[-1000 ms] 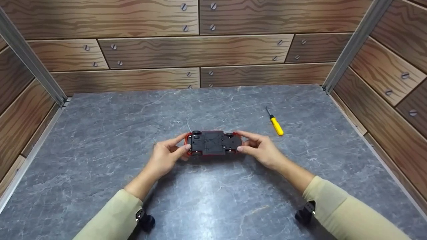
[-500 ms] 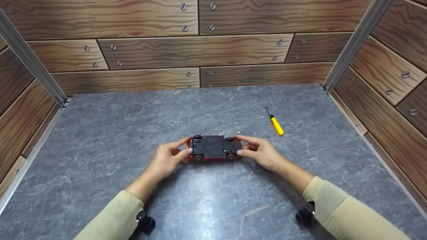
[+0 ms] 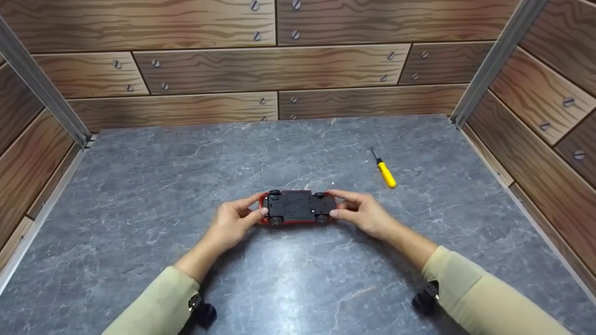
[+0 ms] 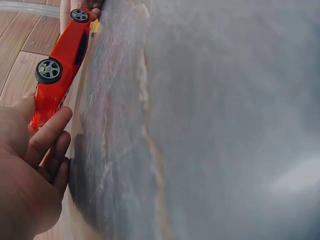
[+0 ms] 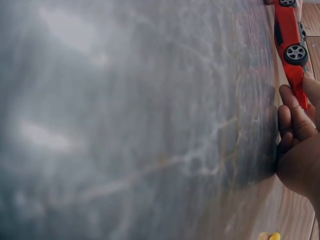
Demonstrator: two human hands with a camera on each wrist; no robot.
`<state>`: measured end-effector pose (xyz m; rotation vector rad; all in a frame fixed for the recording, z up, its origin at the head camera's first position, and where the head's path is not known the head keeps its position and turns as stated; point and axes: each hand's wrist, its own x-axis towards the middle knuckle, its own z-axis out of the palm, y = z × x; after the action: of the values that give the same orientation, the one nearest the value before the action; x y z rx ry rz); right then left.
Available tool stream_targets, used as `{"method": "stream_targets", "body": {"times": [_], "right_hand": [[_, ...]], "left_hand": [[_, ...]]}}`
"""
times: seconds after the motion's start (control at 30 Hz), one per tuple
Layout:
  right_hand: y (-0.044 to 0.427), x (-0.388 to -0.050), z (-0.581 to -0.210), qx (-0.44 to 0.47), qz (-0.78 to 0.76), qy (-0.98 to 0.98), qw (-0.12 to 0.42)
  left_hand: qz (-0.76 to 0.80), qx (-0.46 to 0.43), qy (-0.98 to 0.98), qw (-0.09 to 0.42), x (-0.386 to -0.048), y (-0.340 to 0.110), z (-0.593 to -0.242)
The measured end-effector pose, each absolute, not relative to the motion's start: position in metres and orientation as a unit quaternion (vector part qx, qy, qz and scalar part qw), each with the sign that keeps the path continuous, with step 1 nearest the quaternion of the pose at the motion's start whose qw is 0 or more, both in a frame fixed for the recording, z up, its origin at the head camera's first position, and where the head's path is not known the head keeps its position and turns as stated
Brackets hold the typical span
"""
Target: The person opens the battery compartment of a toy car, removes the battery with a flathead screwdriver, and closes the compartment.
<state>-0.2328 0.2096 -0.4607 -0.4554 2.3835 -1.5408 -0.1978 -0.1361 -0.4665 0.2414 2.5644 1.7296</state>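
A red toy car (image 3: 298,205) is held upside down over the grey table, its black underside and wheels facing up. My left hand (image 3: 229,223) pinches its left end between thumb and fingers, and my right hand (image 3: 371,216) pinches the right end the same way. In the left wrist view the car's red side (image 4: 65,45) and two wheels show, with my left hand (image 4: 30,165) gripping the near end. The right wrist view shows the red body (image 5: 287,35) with my right hand (image 5: 302,145) at its lower end.
A screwdriver with a yellow handle (image 3: 386,175) lies on the grey table (image 3: 186,158) behind and to the right of the car. Small bright specks lie near it and behind the car. Wood-patterned walls (image 3: 209,70) with metal corner posts enclose the back and sides.
Both hands have brought the car slightly nearer to me and tilted it, so its near wheels show more. The grip at both ends is unchanged; the head view has shifted slightly.
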Motion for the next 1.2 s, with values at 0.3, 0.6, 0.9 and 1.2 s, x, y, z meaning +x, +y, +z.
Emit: {"method": "stream_targets", "body": {"times": [0.3,0.6,0.9,1.2], "right_hand": [[0.209,-0.232,-0.461,-0.161,-0.508,0.836,0.129],[0.209,-0.231,-0.46,-0.168,-0.501,0.84,0.125],[0.206,-0.226,-0.454,-0.174,-0.485,0.848,0.119],[0.205,-0.221,-0.448,-0.162,-0.482,0.855,0.102]], "left_hand": [[0.548,0.07,0.833,0.032,-0.196,-0.137,-0.467],[0.548,0.077,0.832,0.034,-0.198,-0.139,-0.465],[0.527,0.077,0.845,0.038,-0.196,-0.144,-0.462],[0.52,0.076,0.85,0.02,-0.195,-0.147,-0.458]]}}
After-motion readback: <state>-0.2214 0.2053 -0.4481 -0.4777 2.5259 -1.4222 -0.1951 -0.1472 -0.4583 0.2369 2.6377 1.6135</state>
